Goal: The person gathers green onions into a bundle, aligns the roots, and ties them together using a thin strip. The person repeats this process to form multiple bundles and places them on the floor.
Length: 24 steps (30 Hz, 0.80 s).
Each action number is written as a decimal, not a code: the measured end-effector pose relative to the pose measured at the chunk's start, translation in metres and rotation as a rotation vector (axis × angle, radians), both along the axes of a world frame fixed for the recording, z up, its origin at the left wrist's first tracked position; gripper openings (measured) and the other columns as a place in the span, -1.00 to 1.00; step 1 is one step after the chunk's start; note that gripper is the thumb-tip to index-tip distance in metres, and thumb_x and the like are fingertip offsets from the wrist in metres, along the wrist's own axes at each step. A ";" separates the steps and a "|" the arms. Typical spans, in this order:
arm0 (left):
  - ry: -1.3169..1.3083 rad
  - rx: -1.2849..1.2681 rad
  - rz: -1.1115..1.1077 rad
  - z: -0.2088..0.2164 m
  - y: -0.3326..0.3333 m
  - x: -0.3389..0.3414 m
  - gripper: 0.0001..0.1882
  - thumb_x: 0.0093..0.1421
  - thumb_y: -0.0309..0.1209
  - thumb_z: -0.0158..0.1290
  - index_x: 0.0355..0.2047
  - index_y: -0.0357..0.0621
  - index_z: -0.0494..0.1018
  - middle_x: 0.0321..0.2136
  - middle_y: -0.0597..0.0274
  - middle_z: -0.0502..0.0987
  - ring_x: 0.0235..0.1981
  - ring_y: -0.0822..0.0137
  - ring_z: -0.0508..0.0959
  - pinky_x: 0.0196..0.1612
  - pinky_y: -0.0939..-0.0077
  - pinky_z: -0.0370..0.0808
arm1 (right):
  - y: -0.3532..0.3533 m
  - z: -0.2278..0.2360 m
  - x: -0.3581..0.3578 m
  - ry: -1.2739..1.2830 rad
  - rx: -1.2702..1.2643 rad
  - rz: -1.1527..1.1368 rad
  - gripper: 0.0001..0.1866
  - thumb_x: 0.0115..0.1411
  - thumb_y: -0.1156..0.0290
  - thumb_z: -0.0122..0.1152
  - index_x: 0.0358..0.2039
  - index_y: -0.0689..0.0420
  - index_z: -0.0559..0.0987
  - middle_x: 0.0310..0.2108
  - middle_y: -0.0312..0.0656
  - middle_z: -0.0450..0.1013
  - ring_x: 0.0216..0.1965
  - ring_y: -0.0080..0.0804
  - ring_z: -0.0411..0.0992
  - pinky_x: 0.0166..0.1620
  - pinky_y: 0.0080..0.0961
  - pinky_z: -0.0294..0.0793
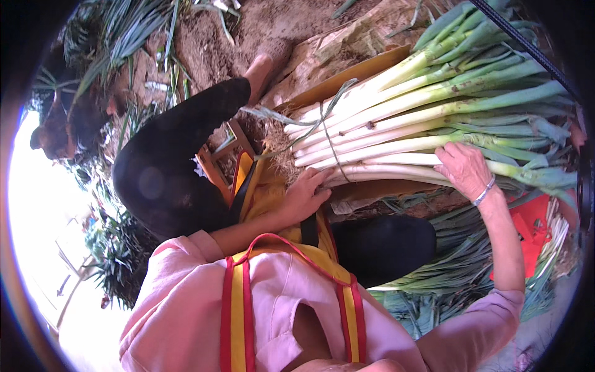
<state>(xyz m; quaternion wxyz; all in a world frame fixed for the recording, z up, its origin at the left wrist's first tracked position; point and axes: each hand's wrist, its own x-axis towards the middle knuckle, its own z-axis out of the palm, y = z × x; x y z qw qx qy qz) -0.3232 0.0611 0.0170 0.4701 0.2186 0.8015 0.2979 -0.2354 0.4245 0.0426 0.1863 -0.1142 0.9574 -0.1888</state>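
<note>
A big bundle of long green onions [396, 127] lies in front of me, its roots toward the left and green leaves toward the right. A thin green strand [330, 144] crosses the white stalks near the root end, its loose ends trailing left. My left hand [305, 196] is at the bundle's near edge by the roots, fingers bent against the lowest stalks and thumb apart. Farther right, my right hand [465, 170], with a silver bracelet on its wrist, curls its fingers over the near stalks where white turns green. Its fingertips are partly hidden.
Brown cardboard [353, 77] lies under the bundle. More green onions [443, 248] are heaped near my right knee, beside a red sheet [532, 232]. Leaves [133, 31] pile up at the far left. A wooden frame [214, 167] stands between my legs. A dark cord [527, 46] crosses the upper right.
</note>
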 end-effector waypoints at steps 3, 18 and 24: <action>0.069 -0.036 0.093 -0.002 -0.006 -0.001 -0.58 0.04 -0.35 0.07 -0.05 -0.08 0.37 -0.28 0.08 0.39 -0.25 0.10 0.44 -0.18 0.31 0.39 | -0.011 -0.010 0.006 0.112 -0.032 -0.027 -0.66 -0.11 0.35 0.26 -0.29 0.17 0.45 -0.49 -0.16 0.30 -0.40 -0.21 0.34 -0.37 -0.33 0.35; 0.610 -0.048 -0.002 -0.034 -0.037 -0.014 -0.50 -0.04 -0.28 0.18 -0.07 -0.05 0.31 -0.29 0.12 0.29 -0.33 0.12 0.48 -0.41 0.28 0.50 | -0.042 -0.020 -0.003 0.204 -0.077 0.059 -0.64 -0.09 0.38 0.25 -0.23 0.17 0.47 -0.50 -0.21 0.31 -0.42 -0.27 0.35 -0.38 -0.34 0.38; 0.520 0.004 0.143 -0.033 -0.036 -0.019 -0.53 -0.05 -0.34 0.18 -0.09 0.00 0.34 -0.22 0.11 0.31 -0.28 0.04 0.47 -0.27 0.19 0.46 | -0.066 -0.028 -0.014 0.249 -0.061 0.134 -0.62 -0.13 0.41 0.27 -0.23 0.18 0.48 -0.50 -0.20 0.33 -0.44 -0.30 0.37 -0.39 -0.38 0.37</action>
